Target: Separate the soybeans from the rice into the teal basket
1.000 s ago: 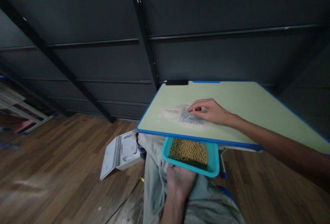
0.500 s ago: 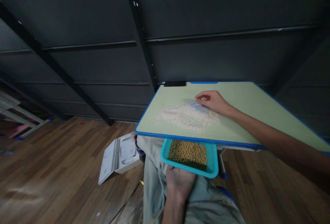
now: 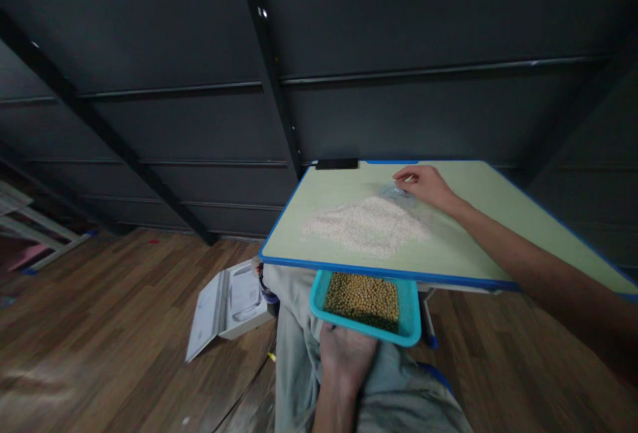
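Observation:
My left hand (image 3: 346,351) is under the near side of a turquoise plastic tray (image 3: 411,313), supporting it over my lap; its fingers are hidden beneath. Round yellowish beans (image 3: 363,295), like soybeans, lie inside the tray. Over the table, my right hand (image 3: 423,184) pinches a clear plastic bag (image 3: 397,192) between thumb and fingers. Just below the bag, a heap of pale grains (image 3: 366,224), resembling rice, is spread on the tabletop.
The pale green table (image 3: 503,220) has a blue edge, with a black flat object (image 3: 337,163) at its back left corner. An open white box (image 3: 244,297) sits on the wooden floor at left, near a cable (image 3: 249,383). A dark panelled wall (image 3: 399,114) rises behind.
My right hand has moved right and slightly back, bringing the plastic bag off the middle of the grain heap. The left hand and tray have stayed nearly still.

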Demonstrator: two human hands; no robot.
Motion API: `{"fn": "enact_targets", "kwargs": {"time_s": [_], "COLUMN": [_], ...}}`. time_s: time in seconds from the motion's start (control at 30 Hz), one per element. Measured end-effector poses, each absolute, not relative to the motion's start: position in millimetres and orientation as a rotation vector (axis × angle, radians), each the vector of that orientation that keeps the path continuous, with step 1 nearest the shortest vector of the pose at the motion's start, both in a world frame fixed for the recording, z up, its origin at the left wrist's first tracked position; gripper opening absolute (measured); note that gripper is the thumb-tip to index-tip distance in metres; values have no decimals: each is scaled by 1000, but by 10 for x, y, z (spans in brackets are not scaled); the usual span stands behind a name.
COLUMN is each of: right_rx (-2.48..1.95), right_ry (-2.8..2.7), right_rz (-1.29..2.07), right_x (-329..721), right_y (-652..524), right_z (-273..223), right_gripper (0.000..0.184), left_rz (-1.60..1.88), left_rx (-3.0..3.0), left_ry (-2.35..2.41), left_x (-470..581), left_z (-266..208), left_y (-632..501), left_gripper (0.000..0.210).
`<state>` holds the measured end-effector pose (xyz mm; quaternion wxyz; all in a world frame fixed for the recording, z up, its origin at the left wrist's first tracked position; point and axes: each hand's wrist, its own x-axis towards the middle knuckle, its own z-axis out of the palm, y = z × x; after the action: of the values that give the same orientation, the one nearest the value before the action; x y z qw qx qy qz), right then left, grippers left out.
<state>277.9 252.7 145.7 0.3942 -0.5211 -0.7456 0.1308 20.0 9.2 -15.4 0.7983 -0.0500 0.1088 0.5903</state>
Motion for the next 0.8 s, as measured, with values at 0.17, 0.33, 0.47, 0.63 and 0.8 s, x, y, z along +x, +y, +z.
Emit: {"fn": "enact_targets", "kwargs": {"time_s": [0.17, 0.33, 0.47, 0.63, 0.8], "right_rx": [-1216, -1017, -1040, -1046, -978], "right_ry": [-2008, -2147, -2068, -1917, -2037], "right_rz": [278, 254, 376, 858, 1076], "right_x": [2602, 2387, 2387, 2434, 2303], "right_y": [2343, 2099, 2103, 2146, 2005], "right_z": [1479, 1595, 1626, 1640, 1633], "right_gripper": [22, 21, 21, 36, 37], "left_rz": [1279, 1273, 1262, 1259, 1257], "left_rx": [-100, -103, -102, -96, -98], "left_ry": [224, 208, 199, 193, 200], "left_x": [204, 208, 198, 192, 195], "left_z": [-179, -161, -176, -198, -202], "left_y": [100, 103, 103, 106, 102], "left_gripper": [48, 49, 49, 49, 49]}}
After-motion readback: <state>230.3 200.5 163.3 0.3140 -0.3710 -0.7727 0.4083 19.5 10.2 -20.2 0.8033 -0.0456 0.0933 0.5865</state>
